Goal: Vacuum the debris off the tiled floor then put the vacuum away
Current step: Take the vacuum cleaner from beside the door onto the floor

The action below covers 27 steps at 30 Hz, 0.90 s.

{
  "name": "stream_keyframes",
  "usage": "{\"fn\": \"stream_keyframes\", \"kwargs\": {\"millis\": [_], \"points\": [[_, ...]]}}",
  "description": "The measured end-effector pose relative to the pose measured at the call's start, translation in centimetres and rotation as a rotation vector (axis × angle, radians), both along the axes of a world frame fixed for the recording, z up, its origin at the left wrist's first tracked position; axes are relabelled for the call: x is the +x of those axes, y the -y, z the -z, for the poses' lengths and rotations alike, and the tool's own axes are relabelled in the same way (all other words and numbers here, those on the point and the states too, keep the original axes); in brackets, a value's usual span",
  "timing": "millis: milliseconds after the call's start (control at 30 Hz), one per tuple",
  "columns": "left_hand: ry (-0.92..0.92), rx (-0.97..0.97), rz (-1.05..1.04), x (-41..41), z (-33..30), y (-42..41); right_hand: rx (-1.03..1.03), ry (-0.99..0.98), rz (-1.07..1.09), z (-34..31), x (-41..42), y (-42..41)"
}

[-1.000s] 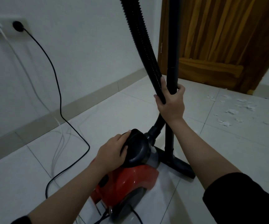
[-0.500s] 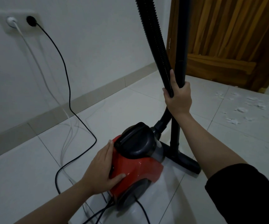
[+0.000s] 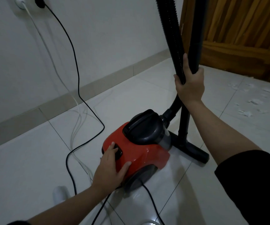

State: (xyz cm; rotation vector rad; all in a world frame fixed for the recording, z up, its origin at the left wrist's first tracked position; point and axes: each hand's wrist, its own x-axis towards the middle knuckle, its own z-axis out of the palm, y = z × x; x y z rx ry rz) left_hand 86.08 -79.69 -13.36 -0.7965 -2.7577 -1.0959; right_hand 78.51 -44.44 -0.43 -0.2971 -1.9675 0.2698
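Pressing vacuum (image 3: 140, 143) beside open floor (image 3: 220, 184)

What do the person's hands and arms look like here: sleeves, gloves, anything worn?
Both hands, left hand and right hand, are bare: no gloves, rings or watch visible. Both forearms are uncovered. A black sleeve covers the right upper arm; a dark sleeve edge shows at the left arm's bottom corner.

Left hand (image 3: 110, 169) flat, fingers spread; right hand (image 3: 189, 83) curled (apparently gripping).
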Motion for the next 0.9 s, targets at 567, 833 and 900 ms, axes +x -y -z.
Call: {"fn": "stream_keyframes", "kwargs": {"millis": [567, 833, 900], "points": [[-0.117, 0.156, -0.005, -2.3, 2.2, 0.4, 0.007, -0.034, 0.039, 0.3, -0.1, 0.2], [-0.228, 0.01, 0.035, -3.2, 1.7, 0.6, 0.0, -0.031, 0.039, -0.3, -0.1, 0.4], [-0.219, -0.002, 0.046, -3.1, 1.4, 0.6, 0.006, -0.043, 0.033, -0.2, -0.2, 0.2]]}}
